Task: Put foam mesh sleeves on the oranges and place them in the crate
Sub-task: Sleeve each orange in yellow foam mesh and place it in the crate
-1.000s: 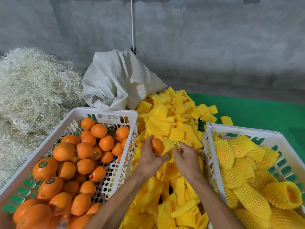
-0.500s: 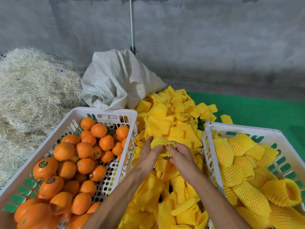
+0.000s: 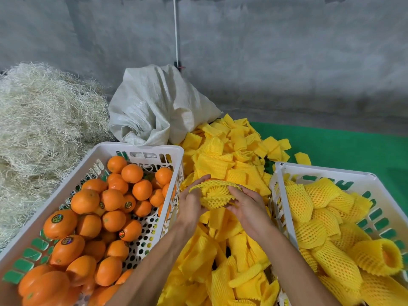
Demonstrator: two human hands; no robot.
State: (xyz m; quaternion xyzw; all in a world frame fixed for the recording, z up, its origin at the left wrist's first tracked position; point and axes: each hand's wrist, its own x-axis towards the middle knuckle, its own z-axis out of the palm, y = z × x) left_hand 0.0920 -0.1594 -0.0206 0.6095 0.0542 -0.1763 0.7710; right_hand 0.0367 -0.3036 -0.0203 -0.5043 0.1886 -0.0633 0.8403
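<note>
Between the two crates, my left hand [image 3: 191, 203] and my right hand [image 3: 247, 206] both grip one yellow foam mesh sleeve [image 3: 215, 193] stretched over an orange that is almost wholly hidden inside it. Bare oranges [image 3: 110, 217] fill the white crate on the left [image 3: 141, 147]. The white crate on the right [image 3: 326, 171] holds several sleeved oranges [image 3: 320, 219]. A heap of loose yellow sleeves [image 3: 223, 155] lies between and behind the crates.
A crumpled white woven sack [image 3: 159, 107] sits behind the left crate. A pile of pale straw [image 3: 44, 120] fills the far left. Green matting [image 3: 344, 146] covers the floor on the right, with a grey concrete wall [image 3: 265, 51] behind.
The bare orange in my left hand a second ago is now covered by the sleeve, which both hands pulled over it. The sleeved orange has shifted slightly right.
</note>
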